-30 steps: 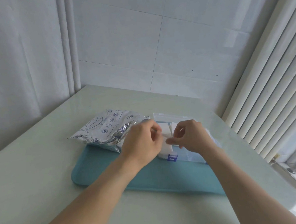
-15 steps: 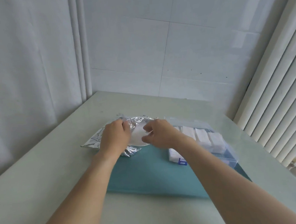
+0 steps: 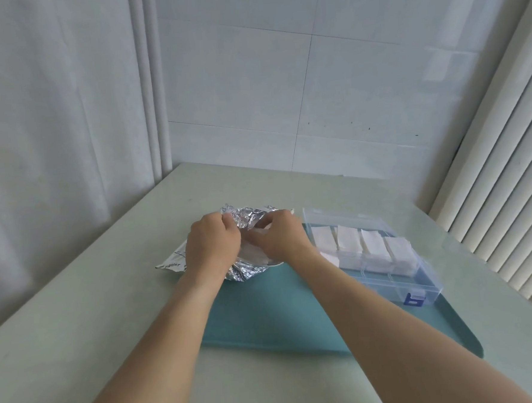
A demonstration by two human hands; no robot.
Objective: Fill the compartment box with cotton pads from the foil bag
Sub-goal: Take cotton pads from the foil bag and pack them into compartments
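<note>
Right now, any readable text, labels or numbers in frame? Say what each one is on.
None can be read.
Foil bag: small dark print along its near left edge and line-drawn doodles on its face, too small and blurred to read.
Compartment box: blue latch on its front wall, a clasp shape, not a letter.

- One foil bag, under and between the two hands.
- Two hands: the left hand and the right hand, both at the bag's mouth.
- One clear compartment box, just right of the right hand.
- Four white stacks of cotton pads in a row inside it.
- One teal mat, beneath both forearms.
- One blue latch, on the box's near wall.
</note>
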